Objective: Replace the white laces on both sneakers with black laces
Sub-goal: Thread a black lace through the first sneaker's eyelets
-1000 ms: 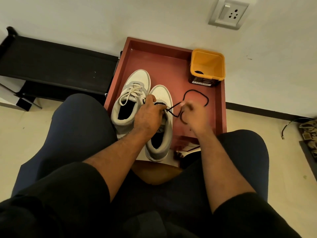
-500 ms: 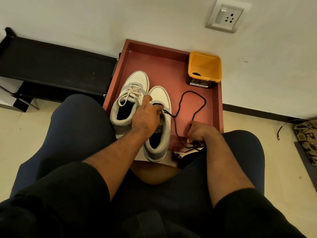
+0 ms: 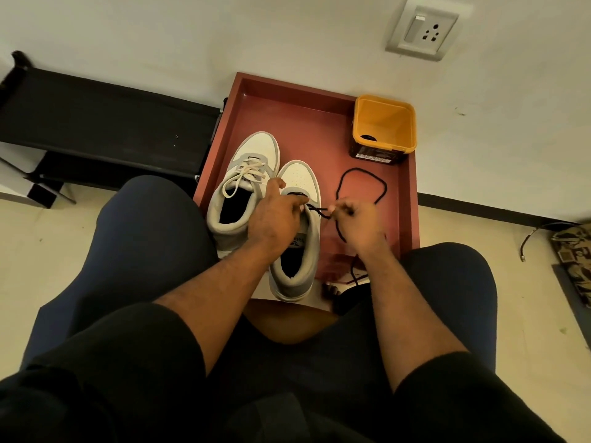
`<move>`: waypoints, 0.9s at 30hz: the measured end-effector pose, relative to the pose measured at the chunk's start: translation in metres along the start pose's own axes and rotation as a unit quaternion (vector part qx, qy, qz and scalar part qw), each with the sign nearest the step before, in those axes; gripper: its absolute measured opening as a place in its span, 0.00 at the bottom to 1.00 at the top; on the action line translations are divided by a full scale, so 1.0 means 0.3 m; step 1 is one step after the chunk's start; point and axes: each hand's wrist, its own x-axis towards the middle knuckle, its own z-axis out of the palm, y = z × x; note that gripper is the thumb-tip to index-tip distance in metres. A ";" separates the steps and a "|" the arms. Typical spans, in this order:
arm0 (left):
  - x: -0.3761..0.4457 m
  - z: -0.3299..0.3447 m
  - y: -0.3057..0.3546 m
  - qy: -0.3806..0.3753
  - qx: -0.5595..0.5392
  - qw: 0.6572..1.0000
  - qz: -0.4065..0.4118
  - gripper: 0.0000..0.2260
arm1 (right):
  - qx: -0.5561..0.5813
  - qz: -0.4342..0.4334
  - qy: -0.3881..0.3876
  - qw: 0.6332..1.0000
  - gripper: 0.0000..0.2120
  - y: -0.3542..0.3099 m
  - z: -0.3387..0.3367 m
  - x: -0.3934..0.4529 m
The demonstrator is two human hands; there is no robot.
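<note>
Reddish-brown tray [image 3: 319, 123] on the floor carries two white-and-grey sneakers side by side. Left sneaker [image 3: 243, 180] wears its white lace [image 3: 244, 175]; right sneaker [image 3: 297, 238] has a black lace [image 3: 361, 183] at its front eyelets, the slack looping over the tray. Left hand [image 3: 276, 219] grips the right sneaker's tongue area; right hand [image 3: 358, 219] pinches the black lace. Yellow tub [image 3: 385, 129] stands in the tray's far right corner.

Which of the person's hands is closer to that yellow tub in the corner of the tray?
The right hand. It pinches the black lace just below the yellow tub, while the left hand rests farther away on the right-side sneaker.
</note>
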 end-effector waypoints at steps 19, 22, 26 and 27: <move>-0.054 -0.106 0.013 -0.016 -0.107 0.993 -0.043 0.21 | -0.410 0.025 -0.073 0.909 0.10 0.105 -0.038 0.042; -0.047 -0.107 0.002 -0.028 -0.115 0.988 -0.096 0.19 | -0.433 -0.032 -0.062 0.899 0.09 0.108 -0.030 0.058; -0.037 -0.092 0.004 -0.036 -0.110 0.987 -0.109 0.11 | -0.054 -0.042 0.023 0.997 0.08 0.036 -0.007 0.051; -0.033 -0.087 0.003 -0.035 -0.115 0.987 -0.104 0.13 | 0.039 -0.042 0.032 0.998 0.08 0.005 -0.004 0.039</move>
